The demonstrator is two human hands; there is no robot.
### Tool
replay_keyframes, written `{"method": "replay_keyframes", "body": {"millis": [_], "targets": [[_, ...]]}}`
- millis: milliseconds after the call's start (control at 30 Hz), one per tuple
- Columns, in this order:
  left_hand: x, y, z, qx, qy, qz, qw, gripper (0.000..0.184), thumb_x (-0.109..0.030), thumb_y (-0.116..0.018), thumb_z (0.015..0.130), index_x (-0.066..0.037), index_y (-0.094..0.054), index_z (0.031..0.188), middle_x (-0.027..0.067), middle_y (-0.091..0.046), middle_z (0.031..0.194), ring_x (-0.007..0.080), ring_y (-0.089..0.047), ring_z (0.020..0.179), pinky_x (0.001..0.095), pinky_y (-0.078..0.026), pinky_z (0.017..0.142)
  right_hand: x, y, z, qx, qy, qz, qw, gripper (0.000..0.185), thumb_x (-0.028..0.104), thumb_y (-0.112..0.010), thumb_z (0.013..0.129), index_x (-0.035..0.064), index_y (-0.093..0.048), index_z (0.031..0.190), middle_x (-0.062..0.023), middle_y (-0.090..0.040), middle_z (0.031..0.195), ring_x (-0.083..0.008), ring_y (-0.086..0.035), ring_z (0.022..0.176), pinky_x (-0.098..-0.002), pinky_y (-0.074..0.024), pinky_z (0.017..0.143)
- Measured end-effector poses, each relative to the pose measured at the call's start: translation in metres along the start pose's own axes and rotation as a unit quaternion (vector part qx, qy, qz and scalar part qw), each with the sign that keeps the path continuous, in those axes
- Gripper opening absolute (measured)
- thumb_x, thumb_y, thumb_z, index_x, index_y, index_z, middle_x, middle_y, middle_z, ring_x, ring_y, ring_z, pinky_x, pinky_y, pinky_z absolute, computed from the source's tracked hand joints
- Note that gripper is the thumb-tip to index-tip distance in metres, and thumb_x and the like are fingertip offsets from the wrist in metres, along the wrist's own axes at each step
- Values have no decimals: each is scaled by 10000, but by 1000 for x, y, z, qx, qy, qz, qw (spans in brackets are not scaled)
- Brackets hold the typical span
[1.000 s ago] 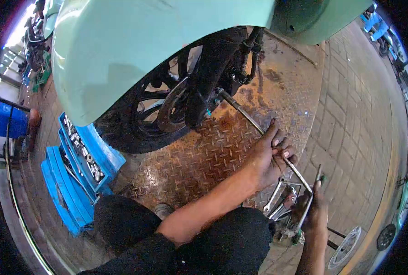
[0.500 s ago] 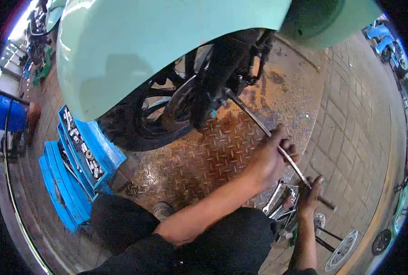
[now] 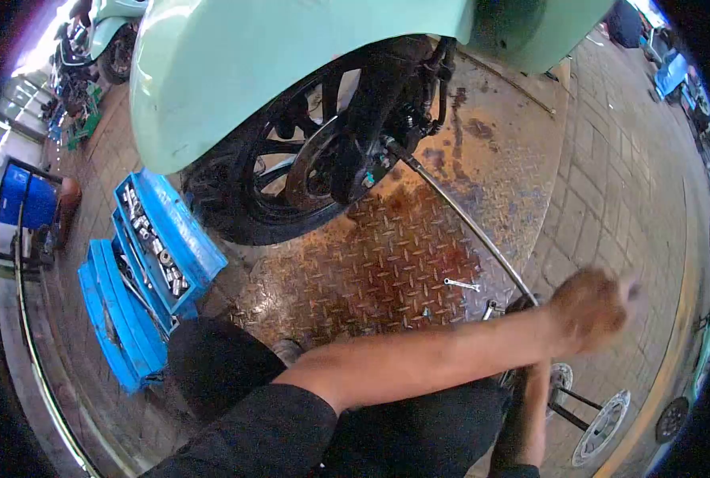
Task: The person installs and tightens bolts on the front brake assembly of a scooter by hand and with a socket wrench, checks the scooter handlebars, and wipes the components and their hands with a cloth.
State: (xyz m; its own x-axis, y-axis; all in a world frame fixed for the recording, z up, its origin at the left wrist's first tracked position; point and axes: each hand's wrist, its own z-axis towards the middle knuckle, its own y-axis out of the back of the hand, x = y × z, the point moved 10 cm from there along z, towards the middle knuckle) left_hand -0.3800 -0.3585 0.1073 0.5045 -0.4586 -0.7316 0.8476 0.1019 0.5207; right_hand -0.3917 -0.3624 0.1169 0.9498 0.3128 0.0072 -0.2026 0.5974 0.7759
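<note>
A long metal bar tool [image 3: 474,227] runs from beside the black wheel's [image 3: 267,179] hub down to the right. My right hand [image 3: 524,306] is closed around its lower end, partly hidden behind my left forearm. Beyond that end, my left hand [image 3: 588,311] is a closed, motion-blurred fist; what it grips is too smeared to make out. The tool's upper end meets the axle area under the pale green body panel [image 3: 235,76]. A small wrench [image 3: 461,284] lies on the rusty patterned metal plate [image 3: 387,271], short of my left forearm.
An open blue toolbox [image 3: 184,231] with sockets stands left of my knees. At lower right, round slotted metal discs [image 3: 602,429] sit by dark bars on the paving. A thin rod [image 3: 514,84] lies at the plate's top. A blue bin [image 3: 27,195] is far left.
My left hand has left the middle of the bar and moved right, past its lower end. My right hand stays near that end, now partly covered. The small wrench on the plate has come into view.
</note>
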Motion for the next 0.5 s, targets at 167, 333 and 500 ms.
{"method": "replay_keyframes", "body": {"millis": [167, 333, 500], "targets": [[9, 39, 7, -156, 65, 16, 986, 182, -156, -562, 757, -41, -628, 881, 192, -633, 885, 322, -647, 704, 408, -509, 618, -34, -78, -66, 85, -30, 198, 976, 156, 97, -542, 772, 5, -552, 897, -140, -570, 946, -283, -570, 871, -368, -480, 727], [52, 28, 43, -162, 155, 90, 970, 146, -130, -553, 766, -53, -646, 849, 159, -645, 853, 302, -650, 681, 384, -516, 584, -108, -195, -183, 263, -173, 503, 805, 213, 132, -479, 847, -1, -522, 1008, -130, -560, 1021, -253, -563, 909, -359, -470, 771], [95, 11, 54, -177, 255, 165, 936, 134, -125, -557, 782, -86, -680, 817, 112, -668, 796, 256, -664, 719, 372, -524, 606, -112, -202, -182, 302, -232, 595, 708, 273, 166, -416, 922, -7, -492, 1119, -120, -549, 1097, -223, -557, 948, -349, -461, 816]]}}
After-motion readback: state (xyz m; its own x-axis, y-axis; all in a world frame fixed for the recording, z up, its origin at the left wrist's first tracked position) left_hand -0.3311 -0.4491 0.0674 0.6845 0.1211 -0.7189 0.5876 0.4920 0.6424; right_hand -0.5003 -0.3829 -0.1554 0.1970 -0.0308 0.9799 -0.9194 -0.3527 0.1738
